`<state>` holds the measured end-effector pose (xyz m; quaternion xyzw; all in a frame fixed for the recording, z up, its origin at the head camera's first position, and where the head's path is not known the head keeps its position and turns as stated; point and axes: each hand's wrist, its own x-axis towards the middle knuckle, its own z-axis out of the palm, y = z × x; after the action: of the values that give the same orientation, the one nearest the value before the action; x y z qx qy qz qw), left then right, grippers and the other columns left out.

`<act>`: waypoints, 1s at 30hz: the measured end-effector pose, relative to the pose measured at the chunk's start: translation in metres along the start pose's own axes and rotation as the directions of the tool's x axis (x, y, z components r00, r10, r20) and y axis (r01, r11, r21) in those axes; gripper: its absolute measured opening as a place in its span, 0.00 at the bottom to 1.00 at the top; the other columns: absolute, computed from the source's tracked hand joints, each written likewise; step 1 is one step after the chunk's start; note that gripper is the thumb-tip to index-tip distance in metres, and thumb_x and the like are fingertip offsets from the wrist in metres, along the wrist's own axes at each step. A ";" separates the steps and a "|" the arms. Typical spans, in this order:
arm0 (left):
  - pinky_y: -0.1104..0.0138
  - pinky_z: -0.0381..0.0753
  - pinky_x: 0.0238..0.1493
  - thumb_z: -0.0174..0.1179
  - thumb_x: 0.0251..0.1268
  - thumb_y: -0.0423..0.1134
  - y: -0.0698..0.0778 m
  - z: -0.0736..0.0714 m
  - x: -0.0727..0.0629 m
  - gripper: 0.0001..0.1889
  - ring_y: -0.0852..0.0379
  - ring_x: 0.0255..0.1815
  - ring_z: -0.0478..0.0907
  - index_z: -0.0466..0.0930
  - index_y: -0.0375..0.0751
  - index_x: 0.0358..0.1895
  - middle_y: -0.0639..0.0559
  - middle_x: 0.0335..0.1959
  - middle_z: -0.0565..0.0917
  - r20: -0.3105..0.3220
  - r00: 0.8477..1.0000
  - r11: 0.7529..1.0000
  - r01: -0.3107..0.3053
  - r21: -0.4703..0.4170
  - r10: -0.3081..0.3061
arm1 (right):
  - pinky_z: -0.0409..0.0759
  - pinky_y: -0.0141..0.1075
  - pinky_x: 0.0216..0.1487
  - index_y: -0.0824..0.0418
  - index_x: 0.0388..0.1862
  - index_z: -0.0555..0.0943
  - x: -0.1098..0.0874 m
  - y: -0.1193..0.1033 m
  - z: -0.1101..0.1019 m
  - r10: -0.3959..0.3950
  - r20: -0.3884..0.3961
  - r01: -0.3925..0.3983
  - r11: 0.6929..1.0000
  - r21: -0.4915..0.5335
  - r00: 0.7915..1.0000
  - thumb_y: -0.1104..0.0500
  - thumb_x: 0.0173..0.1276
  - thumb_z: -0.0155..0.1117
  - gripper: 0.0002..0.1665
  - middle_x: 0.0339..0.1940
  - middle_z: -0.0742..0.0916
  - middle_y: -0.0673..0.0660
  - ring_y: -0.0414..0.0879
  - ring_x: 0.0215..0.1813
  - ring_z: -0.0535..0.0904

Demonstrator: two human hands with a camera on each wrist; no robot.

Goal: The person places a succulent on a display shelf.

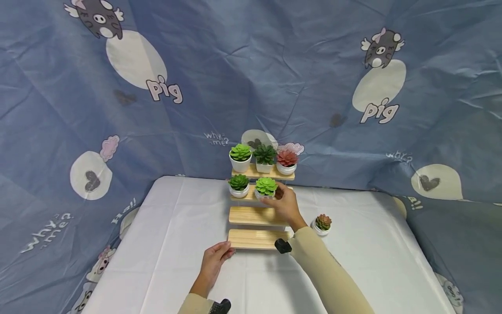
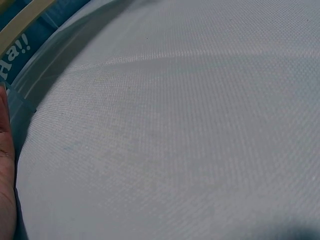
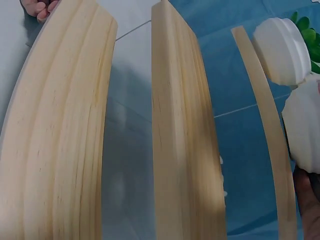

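On the second tier of a stepped wooden plant stand (image 1: 254, 240), my right hand (image 1: 288, 205) grips the white pot of a light green potted succulent (image 1: 266, 186). In the right wrist view that white pot (image 3: 303, 127) is right at the shelf board, with fingers under its side. A dark green potted succulent (image 1: 239, 185) stands just left of it. My left hand (image 1: 215, 257) holds the front left corner of the stand's bottom board, thumb at the edge and fingers below. In the left wrist view only a strip of that hand (image 2: 6, 170) shows.
Along the top tier stand a bright green succulent (image 1: 240, 157), a dark green one (image 1: 264, 158) and a red one (image 1: 287, 161). A reddish-green potted succulent (image 1: 322, 224) sits on the white tabletop (image 1: 176, 218) right of the stand. Blue printed cloth (image 1: 251, 78) hangs behind.
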<state>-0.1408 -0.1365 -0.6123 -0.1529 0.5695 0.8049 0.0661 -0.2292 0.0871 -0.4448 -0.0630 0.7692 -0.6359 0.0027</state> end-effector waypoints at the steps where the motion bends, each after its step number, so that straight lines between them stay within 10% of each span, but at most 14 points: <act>1: 0.71 0.84 0.42 0.60 0.67 0.33 0.000 0.000 0.000 0.14 0.60 0.34 0.83 0.78 0.21 0.46 0.49 0.31 0.84 -0.002 1.000 1.000 -0.003 0.003 0.003 | 0.73 0.47 0.64 0.73 0.64 0.69 0.002 0.003 0.002 0.001 -0.004 -0.001 1.000 -0.002 1.000 0.70 0.56 0.72 0.37 0.59 0.78 0.70 0.61 0.62 0.74; 17: 0.72 0.83 0.41 0.59 0.68 0.32 0.002 0.000 -0.001 0.11 0.60 0.33 0.82 0.79 0.24 0.45 0.51 0.30 0.84 0.002 1.000 1.000 0.000 -0.011 0.000 | 0.71 0.41 0.66 0.69 0.64 0.71 0.023 0.032 0.016 -0.004 -0.065 0.004 1.000 0.003 0.998 0.68 0.53 0.75 0.39 0.61 0.78 0.65 0.56 0.64 0.73; 30: 0.72 0.83 0.40 0.59 0.68 0.32 0.001 -0.001 -0.001 0.12 0.60 0.33 0.82 0.78 0.22 0.45 0.51 0.30 0.84 0.024 1.000 1.000 -0.015 -0.018 0.016 | 0.73 0.46 0.64 0.70 0.65 0.68 0.003 0.044 -0.010 -0.084 -0.017 0.085 0.994 0.069 0.996 0.71 0.57 0.71 0.37 0.62 0.75 0.68 0.62 0.63 0.72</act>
<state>-0.1394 -0.1376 -0.6117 -0.1394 0.5628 0.8121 0.0654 -0.2366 0.1044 -0.4855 -0.0909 0.7431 -0.6624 -0.0275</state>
